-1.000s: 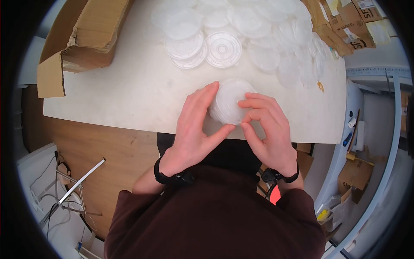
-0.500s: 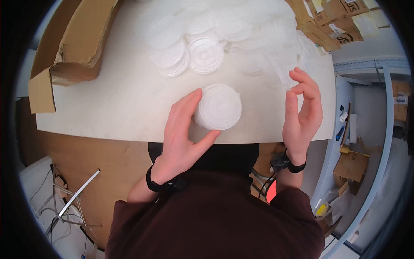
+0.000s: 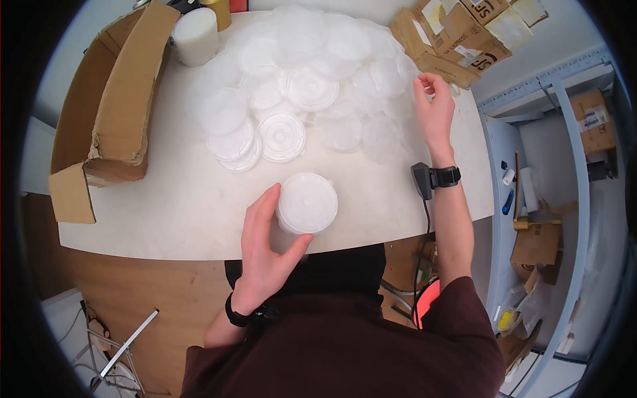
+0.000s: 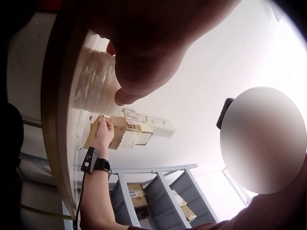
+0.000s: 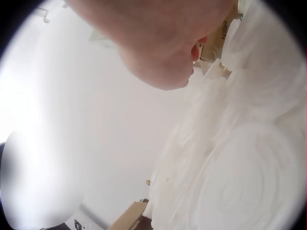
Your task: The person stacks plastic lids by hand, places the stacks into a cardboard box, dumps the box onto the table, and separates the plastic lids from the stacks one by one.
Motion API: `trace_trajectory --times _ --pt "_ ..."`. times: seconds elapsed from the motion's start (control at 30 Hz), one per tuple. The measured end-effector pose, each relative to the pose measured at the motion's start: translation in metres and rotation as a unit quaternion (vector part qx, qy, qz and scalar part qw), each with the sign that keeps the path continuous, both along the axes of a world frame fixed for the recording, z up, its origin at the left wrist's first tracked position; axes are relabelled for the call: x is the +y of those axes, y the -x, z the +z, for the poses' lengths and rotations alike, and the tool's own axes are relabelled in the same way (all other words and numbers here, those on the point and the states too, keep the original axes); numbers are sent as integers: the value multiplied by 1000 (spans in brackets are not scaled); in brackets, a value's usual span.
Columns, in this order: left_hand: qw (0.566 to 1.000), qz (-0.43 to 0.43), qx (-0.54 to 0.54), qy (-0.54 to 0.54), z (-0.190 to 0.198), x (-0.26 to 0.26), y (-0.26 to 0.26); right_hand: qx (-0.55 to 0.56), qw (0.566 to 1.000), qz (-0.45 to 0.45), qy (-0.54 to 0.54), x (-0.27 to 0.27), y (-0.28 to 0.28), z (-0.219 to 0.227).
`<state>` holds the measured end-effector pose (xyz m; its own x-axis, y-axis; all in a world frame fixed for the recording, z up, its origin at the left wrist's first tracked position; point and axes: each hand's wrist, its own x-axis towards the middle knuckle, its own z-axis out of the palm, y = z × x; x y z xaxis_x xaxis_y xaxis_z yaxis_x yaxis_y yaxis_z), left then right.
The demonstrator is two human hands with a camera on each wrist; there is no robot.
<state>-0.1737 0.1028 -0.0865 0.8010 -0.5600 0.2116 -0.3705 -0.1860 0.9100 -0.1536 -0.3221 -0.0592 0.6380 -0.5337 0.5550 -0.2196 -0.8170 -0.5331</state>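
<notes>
A short stack of clear plastic lids [image 3: 308, 203] stands near the table's front edge. My left hand [image 3: 261, 245] holds it from the left, fingers along its side and thumb at the near side. In the left wrist view the ridged edges of the stacked lids [image 4: 96, 81] show beside the thumb. My right hand [image 3: 436, 109] is raised at the right end of a wide pile of loose lids [image 3: 312, 88], fingers loosely bent and thumb close to the index fingertip, with no lid visible between them. The right wrist view shows lids [image 5: 244, 177] close by; most fingers are hidden there.
A long cardboard box [image 3: 126, 99] stands open at the table's left. Behind it is a white tub [image 3: 196, 37]. More cardboard boxes [image 3: 458, 40] sit at the back right, and a grey shelf unit [image 3: 564, 132] stands beyond the table's right edge.
My right hand has left the stack and moved right, then forward to the pile's far right end. My left hand has stayed at the stack. The head view has shifted, showing more of the table's back.
</notes>
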Motion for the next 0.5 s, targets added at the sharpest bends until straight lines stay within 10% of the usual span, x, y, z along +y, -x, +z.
trace_trajectory --times 0.1,0.3,0.5 --pt "1000 -2 6 -2 1 0 0 -26 997 22 -73 41 14 17" --pt "999 -7 -43 -11 0 0 -3 119 918 374 -53 173 83 55" --pt "998 -11 -59 -2 -5 -1 -4 84 918 386 28 210 100 23"
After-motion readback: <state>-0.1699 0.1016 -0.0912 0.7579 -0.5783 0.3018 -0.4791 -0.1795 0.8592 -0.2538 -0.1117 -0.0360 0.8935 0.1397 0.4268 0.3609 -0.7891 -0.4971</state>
